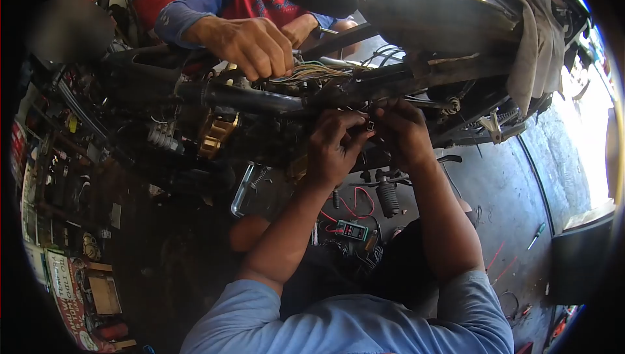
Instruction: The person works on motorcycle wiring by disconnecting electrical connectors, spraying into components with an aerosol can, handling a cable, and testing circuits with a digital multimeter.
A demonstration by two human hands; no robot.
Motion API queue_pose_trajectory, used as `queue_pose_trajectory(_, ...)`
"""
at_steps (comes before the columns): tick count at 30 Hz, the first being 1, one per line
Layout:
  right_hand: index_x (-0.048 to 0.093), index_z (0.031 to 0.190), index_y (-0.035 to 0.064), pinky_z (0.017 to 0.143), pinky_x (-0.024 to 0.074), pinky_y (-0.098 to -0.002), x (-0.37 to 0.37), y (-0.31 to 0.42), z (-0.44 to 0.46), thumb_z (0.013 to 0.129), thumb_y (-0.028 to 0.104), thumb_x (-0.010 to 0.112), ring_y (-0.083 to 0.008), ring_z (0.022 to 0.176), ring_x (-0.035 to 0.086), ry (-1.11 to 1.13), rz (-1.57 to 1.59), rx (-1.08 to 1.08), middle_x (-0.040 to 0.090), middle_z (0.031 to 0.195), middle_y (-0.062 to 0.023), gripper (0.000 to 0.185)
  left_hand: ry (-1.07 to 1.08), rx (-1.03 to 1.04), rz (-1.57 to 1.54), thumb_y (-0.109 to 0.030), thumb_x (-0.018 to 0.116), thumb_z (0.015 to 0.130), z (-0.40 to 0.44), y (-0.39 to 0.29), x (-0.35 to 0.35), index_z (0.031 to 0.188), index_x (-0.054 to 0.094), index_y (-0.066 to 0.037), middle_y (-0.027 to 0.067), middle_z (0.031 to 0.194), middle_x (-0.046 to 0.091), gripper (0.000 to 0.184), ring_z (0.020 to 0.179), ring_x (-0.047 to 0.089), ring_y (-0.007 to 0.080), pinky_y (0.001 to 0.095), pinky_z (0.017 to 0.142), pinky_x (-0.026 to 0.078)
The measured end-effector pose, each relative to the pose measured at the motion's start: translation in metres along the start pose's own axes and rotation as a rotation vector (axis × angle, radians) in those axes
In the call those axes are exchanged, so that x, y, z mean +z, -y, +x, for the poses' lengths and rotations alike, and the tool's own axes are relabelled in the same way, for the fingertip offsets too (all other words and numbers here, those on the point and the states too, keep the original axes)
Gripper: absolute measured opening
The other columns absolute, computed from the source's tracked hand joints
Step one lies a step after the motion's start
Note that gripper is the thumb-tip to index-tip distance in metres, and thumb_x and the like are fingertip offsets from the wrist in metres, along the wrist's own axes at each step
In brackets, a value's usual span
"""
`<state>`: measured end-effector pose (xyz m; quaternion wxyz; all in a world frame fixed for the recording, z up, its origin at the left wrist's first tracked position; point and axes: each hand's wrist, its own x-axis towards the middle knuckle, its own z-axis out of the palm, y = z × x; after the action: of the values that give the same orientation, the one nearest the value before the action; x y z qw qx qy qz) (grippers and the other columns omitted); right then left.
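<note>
Both of my hands meet at the near side of a motorcycle frame (254, 98). My left hand (335, 146) is closed, its thumb and fingertips pinched by a small connector (370, 125). Against the same spot, my right hand (405, 134) has its fingers bent together; what lies between them is too dark and small to name. A bundle of thin coloured wires (319, 72) runs along the frame just beyond my hands. Across the frame, a co-worker's hand (250, 45) reaches down to these wires, apart from mine.
A green multimeter (352, 230) with a red lead lies on the floor below my arms. Near it are a footpeg (387, 199) and a bent metal bar (241, 191). A grey cloth (537, 41) hangs over the motorcycle at right; a screwdriver (537, 235) lies on the floor.
</note>
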<state>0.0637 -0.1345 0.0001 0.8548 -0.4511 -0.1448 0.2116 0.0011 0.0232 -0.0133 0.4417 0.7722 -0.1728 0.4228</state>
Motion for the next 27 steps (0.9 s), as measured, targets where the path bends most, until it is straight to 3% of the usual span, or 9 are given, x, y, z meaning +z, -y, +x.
queue_pose_trajectory(3,0.062,0.108,0.0024,0.073,0.0551,-0.0282,-0.004,-0.004,0.004,0.091,0.005,0.069,-0.0150,0.085,0.067,0.051,0.102,-0.001,0.066,0.097,-0.0058,0.019,0.018,0.042,0.074,-0.005,0.085,0.078,0.000,0.005,-0.002,0.104,0.063,-0.007,0.0068,0.103,0.071,0.034,0.092,0.068,0.0183,0.0277,0.064,0.054)
queue_pose_trajectory(6,0.062,0.108,0.0029,0.074,0.0555,-0.0287,-0.001,0.002,0.004,0.090,0.005,0.071,-0.0152,0.087,0.067,0.049,0.151,0.024,0.066,0.097,-0.0056,0.021,0.015,0.093,0.109,-0.006,0.086,0.077,0.001,0.004,-0.002,0.103,0.065,-0.006,0.0068,0.101,0.071,0.034,0.082,0.067,0.0156,0.0269,0.063,0.053)
queue_pose_trajectory(8,0.062,0.108,0.0032,0.075,0.0560,-0.0290,-0.004,0.004,0.004,0.090,0.005,0.072,-0.0149,0.087,0.067,0.049,0.162,0.043,0.066,0.097,-0.0052,0.021,0.001,0.006,0.129,-0.009,0.087,0.077,0.001,0.000,-0.002,0.101,0.066,-0.006,0.0068,0.098,0.071,0.032,0.073,0.063,0.0123,0.0260,0.060,0.051)
queue_pose_trajectory(11,0.062,0.107,0.0041,0.076,0.0567,-0.0292,-0.004,0.004,0.004,0.090,0.006,0.073,-0.0142,0.086,0.066,0.057,0.176,0.059,0.065,0.095,-0.0042,0.020,-0.029,-0.024,0.147,-0.013,0.086,0.078,0.002,-0.002,-0.001,0.098,0.068,-0.006,0.0072,0.091,0.070,0.027,0.062,0.060,0.0153,0.0285,0.052,0.047)
queue_pose_trajectory(14,0.062,0.106,0.0043,0.076,0.0568,-0.0290,-0.004,0.002,0.004,0.090,0.008,0.074,-0.0136,0.085,0.065,0.051,0.168,0.033,0.065,0.094,-0.0034,0.020,-0.040,-0.066,0.191,-0.014,0.086,0.078,0.001,-0.005,-0.001,0.098,0.069,-0.006,0.0077,0.090,0.070,0.028,0.057,0.057,0.0128,0.0275,0.052,0.046)
queue_pose_trajectory(18,0.063,0.103,0.0026,0.075,0.0557,-0.0282,-0.001,0.001,0.003,0.090,0.008,0.074,-0.0133,0.083,0.065,0.007,0.140,-0.035,0.065,0.093,-0.0037,0.019,-0.034,-0.116,0.237,-0.012,0.087,0.076,0.003,-0.010,0.000,0.097,0.070,-0.007,0.0080,0.087,0.071,0.027,0.062,0.063,0.0174,0.0309,0.057,0.051)
queue_pose_trajectory(20,0.063,0.103,0.0018,0.075,0.0557,-0.0281,0.003,-0.002,0.004,0.090,0.008,0.074,-0.0133,0.083,0.065,-0.017,0.114,-0.073,0.066,0.093,-0.0045,0.018,-0.029,0.002,0.298,-0.007,0.088,0.075,0.004,-0.009,0.000,0.097,0.072,-0.004,0.0056,0.088,0.072,0.027,0.056,0.053,0.0064,0.0237,0.050,0.043)
queue_pose_trajectory(24,0.065,0.099,0.0000,0.075,0.0542,-0.0267,0.008,-0.001,0.001,0.089,0.007,0.074,-0.0122,0.083,0.066,-0.075,0.008,-0.137,0.069,0.092,-0.0060,0.015,-0.062,-0.015,0.298,-0.007,0.088,0.074,0.003,-0.008,0.005,0.097,0.073,-0.004,0.0057,0.088,0.072,0.027,0.056,0.052,0.0057,0.0240,0.049,0.041)
queue_pose_trajectory(27,0.066,0.096,-0.0008,0.074,0.0523,-0.0256,0.004,-0.008,0.003,0.089,0.006,0.074,-0.0101,0.083,0.065,-0.104,-0.119,-0.255,0.070,0.091,-0.0054,0.013,-0.073,-0.006,0.344,-0.006,0.087,0.074,0.003,-0.006,0.006,0.096,0.072,-0.004,0.0070,0.089,0.072,0.026,0.061,0.061,0.0103,0.0256,0.052,0.046)
